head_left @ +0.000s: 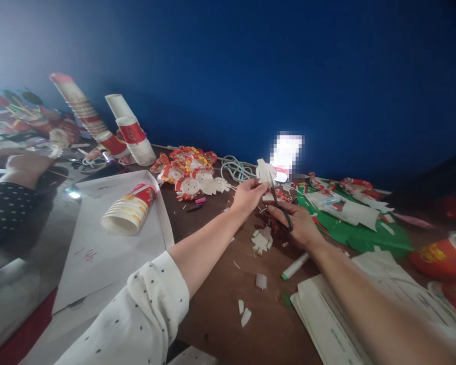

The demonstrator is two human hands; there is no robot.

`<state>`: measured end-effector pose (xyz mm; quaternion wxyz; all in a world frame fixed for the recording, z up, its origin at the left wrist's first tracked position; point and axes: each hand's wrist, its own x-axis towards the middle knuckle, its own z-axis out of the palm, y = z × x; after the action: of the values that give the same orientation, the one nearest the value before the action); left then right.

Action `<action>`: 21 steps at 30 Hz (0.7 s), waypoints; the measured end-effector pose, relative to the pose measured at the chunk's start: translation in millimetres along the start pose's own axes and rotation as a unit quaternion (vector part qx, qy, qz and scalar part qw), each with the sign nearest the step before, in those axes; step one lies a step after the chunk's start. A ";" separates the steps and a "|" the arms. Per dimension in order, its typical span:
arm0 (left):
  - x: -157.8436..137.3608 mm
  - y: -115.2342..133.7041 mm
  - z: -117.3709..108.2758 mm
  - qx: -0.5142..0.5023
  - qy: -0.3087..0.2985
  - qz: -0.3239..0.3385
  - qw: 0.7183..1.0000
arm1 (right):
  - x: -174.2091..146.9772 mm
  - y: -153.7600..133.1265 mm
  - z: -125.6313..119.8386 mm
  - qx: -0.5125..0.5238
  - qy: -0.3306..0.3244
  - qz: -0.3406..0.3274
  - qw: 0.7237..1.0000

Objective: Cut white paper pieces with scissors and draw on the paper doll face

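Between thumb and fingers, my left hand (250,195) pinches a white paper cutout (265,171) with notched edges. My right hand (298,223) is closed round the dark handles of a pair of scissors (285,215), whose blades point up against the cutout's lower right edge. On the brown table just below lies another notched cutout (262,240), with small paper scraps (245,318) nearer me. A white marker with a green cap (294,267) rests under my right wrist.
Decorated paper cutouts (190,175) are heaped beside a coiled cable (237,170). Stacked paper cups (130,190) lie in a white box lid (99,253); more cup stacks (135,139) lean near the blue wall. At left is a co-worker's hand (26,165); at right, a green sheet (365,235) bears scraps.
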<state>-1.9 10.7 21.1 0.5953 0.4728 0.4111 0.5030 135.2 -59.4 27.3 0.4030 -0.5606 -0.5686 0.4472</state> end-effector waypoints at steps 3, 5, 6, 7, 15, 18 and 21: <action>3.0 -3.7 -0.6 -0.015 0.002 0.010 1.000 | 0.4 0.9 0.6 0.014 0.001 0.002 1.000; 3.1 -3.3 -0.3 -0.024 0.004 0.008 1.000 | 0.3 0.6 1.0 0.011 0.003 0.000 1.000; 2.3 -1.8 0.1 -0.030 0.004 0.005 1.000 | 0.2 0.4 1.1 0.008 0.004 0.001 1.000; 1.3 0.3 0.6 -0.037 0.006 0.000 0.999 | 0.1 0.0 1.1 0.007 0.007 0.002 1.000; -2.4 11.4 2.3 -0.084 0.006 -0.021 0.996 | -2.2 -3.5 0.5 0.026 0.006 0.017 0.999; -0.3 8.4 0.9 -0.079 -0.009 -0.021 0.997 | -2.5 -3.5 0.0 0.022 0.006 0.015 1.000; 1.5 5.7 -0.7 -0.067 -0.018 -0.020 0.997 | -1.9 -3.0 -1.3 -0.008 0.004 -0.003 1.000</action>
<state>-3.6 12.6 26.5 0.6429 0.4323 0.3755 0.5087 135.7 -61.2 30.7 0.4022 -0.5641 -0.5718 0.4394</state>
